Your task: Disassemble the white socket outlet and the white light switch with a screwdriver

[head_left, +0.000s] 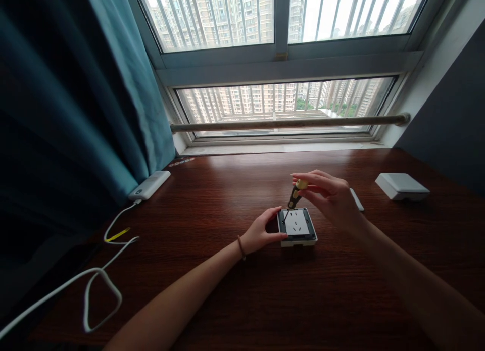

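Note:
A wall socket (pixel 297 223) with a white face and dark frame lies face up on a white back box in the middle of the table. My left hand (pixel 263 229) grips its left side, thumb at the near edge and fingers at the far edge. In my right hand (pixel 328 192) is a screwdriver (pixel 293 197) with a yellow and black handle, pinched near its top between thumb and fingers. The screwdriver is tilted, its thin shaft pointing down to the socket's left part. Whether its tip sits in a screw is too small to tell.
Behind my right hand lies a flat white piece (pixel 356 199), partly hidden. Farther right is a white box (pixel 402 186). A white power strip (pixel 149 185) with a looping white cable (pixel 102 272) and yellow tag (pixel 118 235) lies left, beside a blue curtain (pixel 113 88). A window rail (pixel 288 123) runs behind the table.

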A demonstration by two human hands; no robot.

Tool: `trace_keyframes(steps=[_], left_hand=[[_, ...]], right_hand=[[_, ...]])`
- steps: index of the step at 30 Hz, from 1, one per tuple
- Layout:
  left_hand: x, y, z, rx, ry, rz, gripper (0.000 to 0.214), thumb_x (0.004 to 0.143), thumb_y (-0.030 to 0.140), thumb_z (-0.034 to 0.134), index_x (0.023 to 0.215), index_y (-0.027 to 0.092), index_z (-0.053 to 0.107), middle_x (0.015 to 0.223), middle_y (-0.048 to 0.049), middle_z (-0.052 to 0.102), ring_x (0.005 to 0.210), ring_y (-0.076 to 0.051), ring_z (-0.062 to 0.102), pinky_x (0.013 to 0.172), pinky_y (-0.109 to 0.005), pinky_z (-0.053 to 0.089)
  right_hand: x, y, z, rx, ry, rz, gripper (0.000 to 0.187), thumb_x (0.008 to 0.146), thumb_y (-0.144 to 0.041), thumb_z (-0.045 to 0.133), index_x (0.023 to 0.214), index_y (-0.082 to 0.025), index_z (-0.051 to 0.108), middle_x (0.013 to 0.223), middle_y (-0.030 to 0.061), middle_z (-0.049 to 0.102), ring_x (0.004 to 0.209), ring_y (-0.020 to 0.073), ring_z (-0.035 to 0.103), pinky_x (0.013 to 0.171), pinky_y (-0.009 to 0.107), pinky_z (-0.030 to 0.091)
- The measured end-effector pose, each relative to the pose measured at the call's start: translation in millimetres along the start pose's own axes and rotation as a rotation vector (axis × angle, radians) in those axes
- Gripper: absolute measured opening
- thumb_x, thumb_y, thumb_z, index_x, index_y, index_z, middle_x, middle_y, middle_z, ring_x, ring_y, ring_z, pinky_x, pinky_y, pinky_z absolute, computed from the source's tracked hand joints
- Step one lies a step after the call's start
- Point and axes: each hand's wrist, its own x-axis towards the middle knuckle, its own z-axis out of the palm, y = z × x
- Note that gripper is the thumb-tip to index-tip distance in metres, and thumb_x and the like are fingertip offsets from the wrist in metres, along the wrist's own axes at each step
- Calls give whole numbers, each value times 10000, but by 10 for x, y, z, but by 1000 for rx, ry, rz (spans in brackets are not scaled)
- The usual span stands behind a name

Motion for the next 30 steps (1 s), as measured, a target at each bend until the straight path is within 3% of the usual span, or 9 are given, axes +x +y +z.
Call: trace_keyframes(steps=[4,9,11,13,17,20,22,27,30], left_hand=[[3,-13,-4,20,0,4,739,637,291,749,1286,191,411,1314,-119,461,1212,-274,433,1058,-430,314],[3,-22,-7,38,7,6,745,630,297,754,1282,185,410,1296,-115,476,1204,-265,441,1060,-421,313],[3,-15,-7,40,4,4,745,630,299,753,1281,181,410,1298,-120,475,1205,-266,440,1056,-419,320],[4,-4,-6,37,2,3,740,630,295,754,1278,184,414,1305,-121,469,1214,-268,432,1059,-428,314],[6,22,-1,11,3,1,727,635,280,752,1274,191,418,1303,-112,475,1208,-267,441,1050,-440,326],[6,32,3,10,4,-1,710,630,272,754,1261,188,438,1290,-112,488,1195,-271,452,1043,-453,330],[4,35,5,5,9,-5,709,630,267,754,1261,192,440,1293,-113,484,1199,-272,448,1045,-458,326],[1,38,7,-7,17,-17,729,632,263,753,1278,193,423,1311,-118,469,1215,-268,435,1062,-453,307],[1,41,6,-7,12,-18,730,636,264,750,1280,190,415,1313,-119,468,1214,-266,437,1056,-442,322]], right_hand=[[41,61,-4,103,-94,-25,301,851,-216,514,1151,-223,540,1057,71,642,980,194,614,851,371,523],[114,177,69,-91,133,-48,227,768,-283,633,981,-205,636,895,47,608,823,181,612,742,338,538],[161,196,61,-147,157,-37,229,740,-292,665,949,-200,660,808,28,588,750,164,601,717,328,531],[214,188,22,-102,48,-46,232,751,-285,651,968,-204,663,800,24,597,753,158,606,732,324,529],[273,98,-57,177,-332,-73,249,805,-259,584,1043,-193,622,971,53,653,901,170,626,820,328,527],[244,12,-33,242,-446,-93,259,869,-216,481,1110,-182,569,1060,71,642,979,163,606,851,321,509],[212,-13,20,198,-400,-110,254,879,-210,460,1110,-186,563,1049,72,634,968,160,600,832,313,507],[188,70,111,21,-24,-123,184,745,-263,661,926,-229,663,907,40,600,859,175,590,787,330,506],[211,139,71,68,-44,-79,213,771,-252,630,980,-238,667,854,28,607,807,158,605,738,314,525]])
